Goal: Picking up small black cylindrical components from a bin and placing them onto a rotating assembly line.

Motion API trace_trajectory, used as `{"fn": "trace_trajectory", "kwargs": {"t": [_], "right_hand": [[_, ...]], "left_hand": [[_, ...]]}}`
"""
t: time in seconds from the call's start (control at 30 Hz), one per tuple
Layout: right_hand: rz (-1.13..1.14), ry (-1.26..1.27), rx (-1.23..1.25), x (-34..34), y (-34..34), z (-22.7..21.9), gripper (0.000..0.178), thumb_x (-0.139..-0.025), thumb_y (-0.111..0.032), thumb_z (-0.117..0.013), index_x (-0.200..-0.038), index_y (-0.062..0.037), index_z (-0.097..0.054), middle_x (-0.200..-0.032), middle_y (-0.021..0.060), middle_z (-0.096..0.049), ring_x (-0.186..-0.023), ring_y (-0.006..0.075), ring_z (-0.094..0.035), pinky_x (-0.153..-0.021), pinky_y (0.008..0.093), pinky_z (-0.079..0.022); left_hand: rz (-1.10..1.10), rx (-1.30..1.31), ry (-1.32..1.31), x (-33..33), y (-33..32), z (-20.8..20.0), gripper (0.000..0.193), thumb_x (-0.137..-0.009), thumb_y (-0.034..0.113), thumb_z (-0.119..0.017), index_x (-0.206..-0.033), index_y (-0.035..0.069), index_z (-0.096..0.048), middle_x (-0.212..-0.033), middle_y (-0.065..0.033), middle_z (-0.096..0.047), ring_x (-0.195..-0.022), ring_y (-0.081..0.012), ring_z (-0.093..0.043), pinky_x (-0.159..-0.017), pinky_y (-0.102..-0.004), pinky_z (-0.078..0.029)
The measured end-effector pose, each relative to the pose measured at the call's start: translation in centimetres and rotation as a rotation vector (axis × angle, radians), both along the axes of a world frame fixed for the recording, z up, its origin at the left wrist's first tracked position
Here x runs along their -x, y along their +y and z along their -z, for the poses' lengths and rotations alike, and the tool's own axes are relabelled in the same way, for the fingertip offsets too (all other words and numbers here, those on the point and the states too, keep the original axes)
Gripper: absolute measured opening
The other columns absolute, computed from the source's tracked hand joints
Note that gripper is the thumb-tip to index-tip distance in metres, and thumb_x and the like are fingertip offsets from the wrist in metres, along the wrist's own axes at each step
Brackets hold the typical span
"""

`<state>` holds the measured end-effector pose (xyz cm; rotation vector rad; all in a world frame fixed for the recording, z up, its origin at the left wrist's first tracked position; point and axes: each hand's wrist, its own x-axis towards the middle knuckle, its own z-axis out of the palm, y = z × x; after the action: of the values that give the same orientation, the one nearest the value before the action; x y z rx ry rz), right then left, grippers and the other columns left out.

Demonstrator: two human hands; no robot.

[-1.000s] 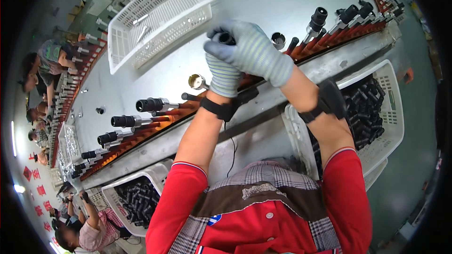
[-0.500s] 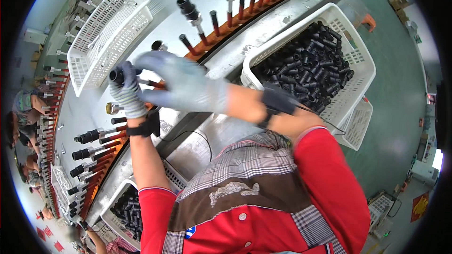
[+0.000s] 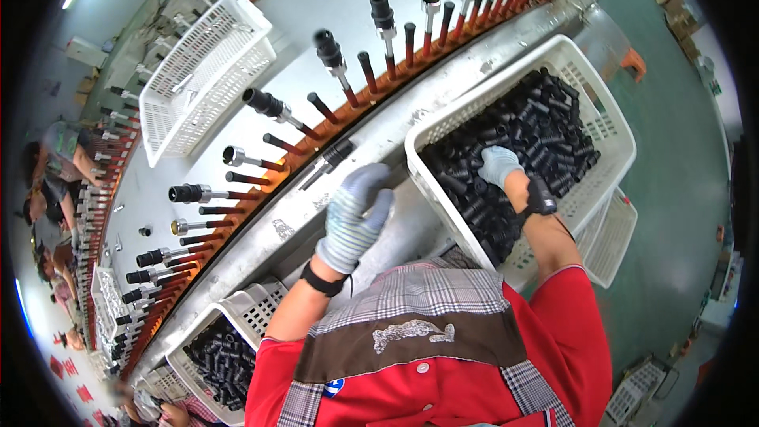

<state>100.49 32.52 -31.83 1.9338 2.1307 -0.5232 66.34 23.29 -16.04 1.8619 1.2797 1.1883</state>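
My right hand (image 3: pixel 500 166), in a pale glove, reaches into a white basket (image 3: pixel 628 146) heaped with black ribbed plastic sleeves (image 3: pixel 545 111). Its fingertips are lost among the sleeves, so whether they grip one is hidden. My left hand (image 3: pixel 356 217), in a striped grey glove, hovers over the metal ledge (image 3: pixel 277 229) with fingers loosely bent and thumb apart; nothing shows in it. Just beyond it, a black cylindrical piece (image 3: pixel 338 153) lies on the ledge. Metal holders stand along the curved rail, several capped with black sleeves (image 3: pixel 267 103); a bare metal cup (image 3: pixel 234 156) tops another.
Red-and-black posts (image 3: pixel 368 71) line the orange rail. On the white table beyond sits a white basket (image 3: pixel 202 79). Another basket of black sleeves (image 3: pixel 217 356) stands at lower left. An orange stool (image 3: pixel 632 63) is on the green floor. Other people (image 3: pixel 59 166) work at far left.
Both hands were together at the rail, the left with a black sleeve. The right has moved into the basket; the left has drawn back, rightward, without the sleeve. The view has shifted.
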Motion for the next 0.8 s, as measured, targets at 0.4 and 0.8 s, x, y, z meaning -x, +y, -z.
{"fn": "trace_trajectory", "kwargs": {"t": [0.4,0.8], "right_hand": [[0.044,0.742,-0.439,6.9,-2.8,-19.3,0.031,-0.081,-0.022,-0.065,-0.104,-0.0025,-0.058,-0.086,0.0193,-0.064,-0.078,0.0388,-0.062,-0.067,0.0473,-0.049],[0.167,1.175,-0.28,3.4,-2.4,-16.9,0.028,-0.09,-0.012,-0.06,-0.114,0.0023,-0.061,-0.089,0.0175,-0.068,-0.079,0.0249,-0.068,-0.074,0.0336,-0.053]], "left_hand": [[0.219,0.481,-0.535,-14.0,10.0,-3.5,0.023,-0.094,0.021,-0.06,-0.106,0.001,-0.062,-0.099,-0.0048,-0.067,-0.085,-0.0075,-0.059,-0.077,-0.0229,-0.05],[-0.09,0.075,-0.714,-11.3,29.2,-5.9,0.026,-0.09,0.024,-0.066,-0.097,0.003,-0.054,-0.078,-0.0113,-0.067,-0.068,-0.0172,-0.066,-0.055,-0.0251,-0.052]]}}
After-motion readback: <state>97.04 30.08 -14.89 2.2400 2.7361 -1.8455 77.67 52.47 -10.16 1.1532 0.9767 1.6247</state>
